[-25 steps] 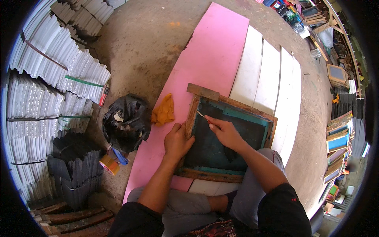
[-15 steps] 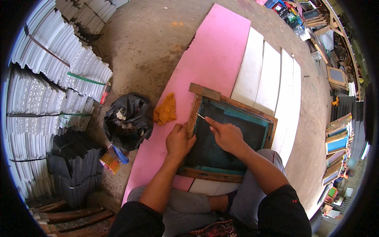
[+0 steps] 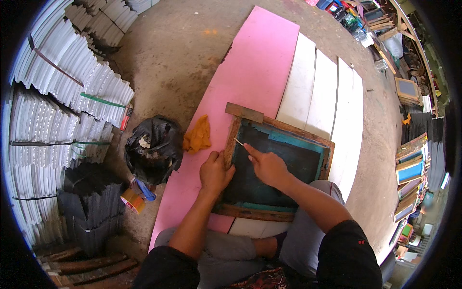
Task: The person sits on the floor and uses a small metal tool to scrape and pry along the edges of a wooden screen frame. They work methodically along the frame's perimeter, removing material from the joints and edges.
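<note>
Over the wooden frame point(image 3: 255, 213), the right hand point(image 3: 268, 166) is closed round a thin tool point(image 3: 239, 142); the left hand point(image 3: 215, 172) clasps the frame's edge

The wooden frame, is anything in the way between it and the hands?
Nothing visible blocks them. The left hand grips the left side of the wooden frame directly. Only the thin tool held in the right hand points toward that side.

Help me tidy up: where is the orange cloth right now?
In the head view, the orange cloth lies left of centre, on the left edge of the pink board, between the black plastic bag and the wood-framed screen.
</note>
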